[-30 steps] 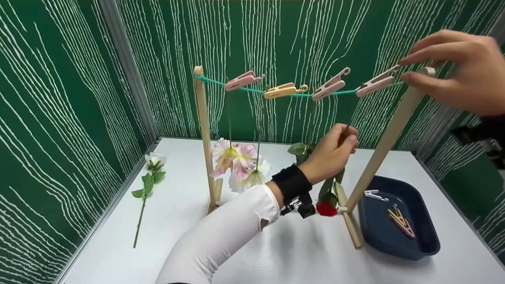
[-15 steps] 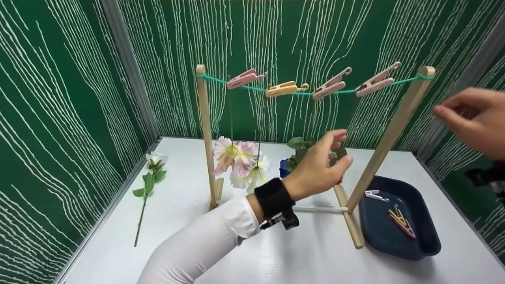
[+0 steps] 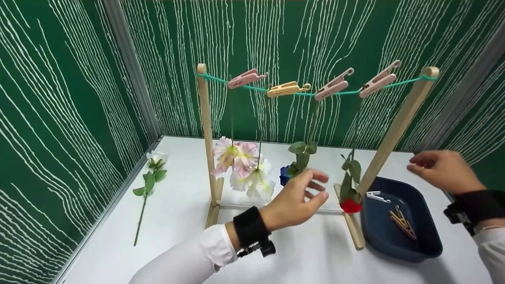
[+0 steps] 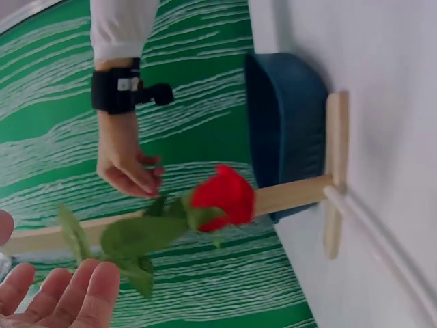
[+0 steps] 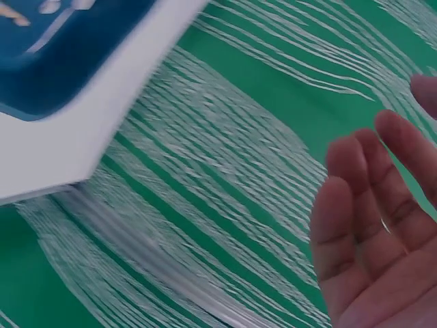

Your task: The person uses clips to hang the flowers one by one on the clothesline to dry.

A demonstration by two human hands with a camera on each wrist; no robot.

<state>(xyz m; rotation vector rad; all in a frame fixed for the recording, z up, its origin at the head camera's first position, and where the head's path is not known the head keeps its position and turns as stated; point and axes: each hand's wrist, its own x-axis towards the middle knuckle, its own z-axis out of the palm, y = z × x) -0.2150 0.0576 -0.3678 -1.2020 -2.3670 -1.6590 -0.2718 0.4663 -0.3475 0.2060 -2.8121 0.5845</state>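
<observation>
A red rose (image 3: 350, 205) hangs head down from the green cord (image 3: 406, 82), its stem clipped by the rightmost pale pink clothespin (image 3: 377, 81). Left of it, my left hand (image 3: 298, 201) is held in front of the rack with relaxed fingers and nothing in it. In the left wrist view its fingertips (image 4: 102, 280) overlap the leaves of the rose (image 4: 225, 198). My right hand (image 3: 446, 171), loosely bent and holding nothing, is above the right side of the dark blue tray (image 3: 436, 240). Also hanging are a blue flower (image 3: 285, 175), a white flower (image 3: 254, 183) and a pink flower (image 3: 236, 156).
The wooden rack's posts (image 3: 205, 130) stand on feet joined by a white bar (image 3: 276, 206). A white rose (image 3: 148, 183) with leaves lies on the table at left. Inside the tray lie a white clothespin (image 3: 378, 196) and other clothespins (image 3: 403, 225).
My left hand has let go of the red rose's stem and drawn back left and down. My right hand has left the rightmost clothespin and come down toward the tray. The rose now hangs freely.
</observation>
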